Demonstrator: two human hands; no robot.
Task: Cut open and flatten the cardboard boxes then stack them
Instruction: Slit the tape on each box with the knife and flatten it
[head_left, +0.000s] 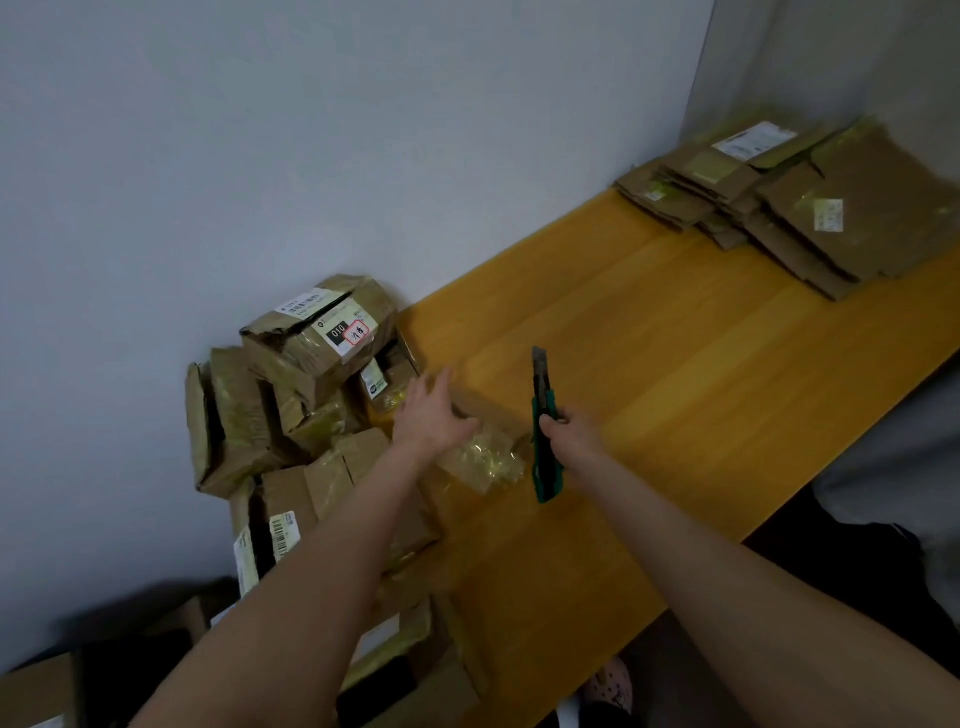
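Observation:
A heap of taped, unflattened cardboard boxes (311, 364) lies against the wall at the left end of the yellow wooden table (675, 364). My left hand (428, 413) reaches out with straight fingers over a small box wrapped in shiny tape (485, 452) at the heap's edge. My right hand (569, 426) grips a green utility knife (544, 431) held upright, blade end pointing away from me, just right of that box. A stack of flattened cardboard boxes (810, 208) sits at the table's far right corner.
More boxes (405, 649) crowd the near left of the table under my left forearm. The white wall runs along the table's left side and meets another wall behind the flattened stack. The table's front edge drops off to the right.

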